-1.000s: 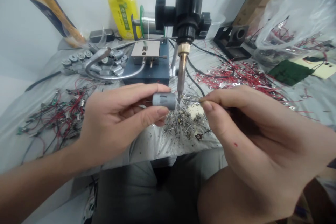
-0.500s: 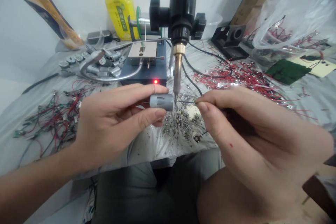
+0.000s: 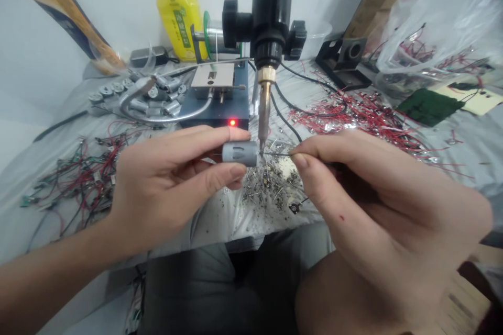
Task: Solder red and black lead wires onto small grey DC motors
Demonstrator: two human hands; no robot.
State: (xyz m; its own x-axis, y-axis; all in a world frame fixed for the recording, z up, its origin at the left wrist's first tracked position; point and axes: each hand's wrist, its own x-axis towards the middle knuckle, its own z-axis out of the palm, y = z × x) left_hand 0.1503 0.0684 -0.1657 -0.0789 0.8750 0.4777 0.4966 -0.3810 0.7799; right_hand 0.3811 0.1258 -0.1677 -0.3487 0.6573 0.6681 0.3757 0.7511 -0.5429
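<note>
My left hand (image 3: pixel 168 183) holds a small grey cylindrical motor (image 3: pixel 239 153) on its side between thumb and fingers. The motor's right end is close beside the tip of a soldering iron (image 3: pixel 265 110), which points down from a black clamp. Thumb and forefinger of my right hand (image 3: pixel 353 199) pinch a thin dark wire (image 3: pixel 279 154) that runs left to the iron's tip. Whether the wire touches the motor is too small to tell. Solder scraps (image 3: pixel 271 188) lie on the covered table under the tip.
Behind my left hand are a blue solder feeder (image 3: pixel 220 107) with a red light, a pile of grey motors (image 3: pixel 153 91) and a yellow bottle (image 3: pixel 178 21). Wires with connectors (image 3: pixel 78 178) lie left, red wires (image 3: pixel 365 120) right. A plastic bag (image 3: pixel 440 26) stands at the back right.
My right hand has shifted slightly left with the wire. The motor and the iron appear slightly further left in the view. Both grips are the same.
</note>
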